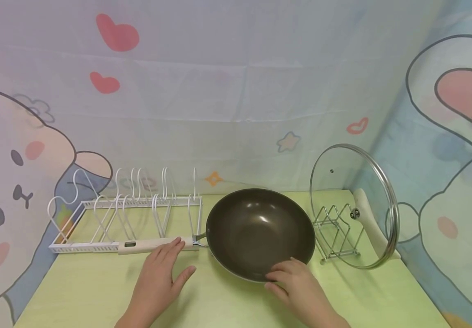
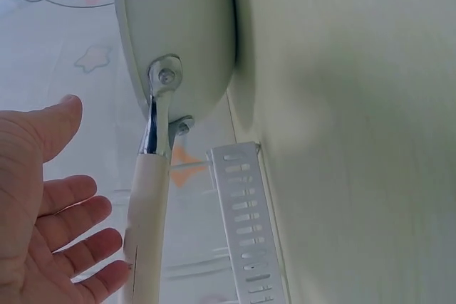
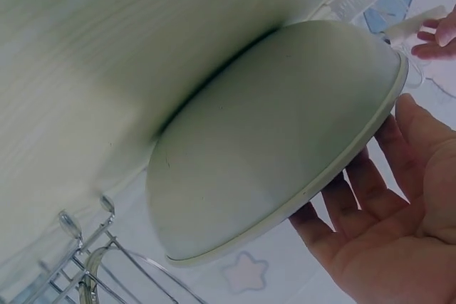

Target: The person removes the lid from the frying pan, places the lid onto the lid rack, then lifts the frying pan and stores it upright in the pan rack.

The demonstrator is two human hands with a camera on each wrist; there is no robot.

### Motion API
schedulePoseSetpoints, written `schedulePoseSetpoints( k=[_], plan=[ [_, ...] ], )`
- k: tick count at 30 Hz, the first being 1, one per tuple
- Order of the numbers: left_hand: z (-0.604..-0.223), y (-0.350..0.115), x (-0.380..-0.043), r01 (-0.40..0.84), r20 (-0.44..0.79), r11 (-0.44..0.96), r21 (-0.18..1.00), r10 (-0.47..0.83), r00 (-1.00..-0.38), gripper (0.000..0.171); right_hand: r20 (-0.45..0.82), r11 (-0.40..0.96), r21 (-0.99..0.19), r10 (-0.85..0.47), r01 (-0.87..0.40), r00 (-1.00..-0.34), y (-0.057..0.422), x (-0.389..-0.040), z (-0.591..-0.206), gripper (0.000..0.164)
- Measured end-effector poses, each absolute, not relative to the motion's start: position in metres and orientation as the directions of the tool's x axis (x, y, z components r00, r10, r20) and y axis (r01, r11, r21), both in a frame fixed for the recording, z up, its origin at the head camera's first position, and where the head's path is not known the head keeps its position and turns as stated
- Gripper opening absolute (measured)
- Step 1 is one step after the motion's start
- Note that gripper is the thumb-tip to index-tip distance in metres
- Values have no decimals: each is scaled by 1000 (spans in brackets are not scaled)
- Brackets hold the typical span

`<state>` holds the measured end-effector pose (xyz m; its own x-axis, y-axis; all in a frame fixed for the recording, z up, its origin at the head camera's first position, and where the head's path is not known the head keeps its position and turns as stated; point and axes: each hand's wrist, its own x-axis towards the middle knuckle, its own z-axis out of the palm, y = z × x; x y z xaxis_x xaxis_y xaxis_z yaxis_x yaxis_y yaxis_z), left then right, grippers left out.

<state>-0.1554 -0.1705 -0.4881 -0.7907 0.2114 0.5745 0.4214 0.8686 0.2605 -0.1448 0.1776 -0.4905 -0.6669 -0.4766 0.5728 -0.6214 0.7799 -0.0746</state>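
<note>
A dark wok (image 1: pixel 256 237) with a pale outer side (image 3: pixel 263 133) rests on the green table, its cream handle (image 1: pixel 150 244) pointing left. My left hand (image 1: pixel 158 278) is at the handle, fingertips right over its near end in the head view. In the left wrist view that hand's fingers (image 2: pixel 78 211) are spread and loosely bent beside the handle, with the thumb apart. At the wok's near right rim is my right hand (image 1: pixel 295 284). Its relaxed fingers reach over the rim, and the thumb (image 3: pixel 420 122) stays just outside it.
A white wire rack (image 1: pixel 96 247) stands at the back left, partly behind the handle. On the right, a glass lid (image 1: pixel 383 182) with a steel rim and cream handle stands upright in a small metal rack (image 1: pixel 338 232). A printed cloth (image 1: pixel 240 91) hangs behind the table (image 1: pixel 228 305).
</note>
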Motion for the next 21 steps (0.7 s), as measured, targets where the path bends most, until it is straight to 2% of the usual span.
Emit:
schedulePoseSetpoints(
  k=[5, 10, 15, 21],
  plan=[
    [-487, -175, -162, 429, 598, 885, 178, 249, -762, 63, 634, 761, -43, -480, -647, -607, 176, -147, -494, 16],
    [-483, -180, -170, 418, 588, 908, 38, 318, -744, 62, 652, 752, -60, -468, -656, -596, 174, -148, -496, 17],
    [-478, -188, -182, 381, 538, 919, -96, 370, -757, 61, 664, 746, -66, -463, -663, -587, 174, -148, -497, 17],
    [-477, -198, -199, 347, 500, 918, -192, 395, -770, 55, 677, 731, -48, -477, -681, -560, 175, -154, -495, 19]
  ],
)
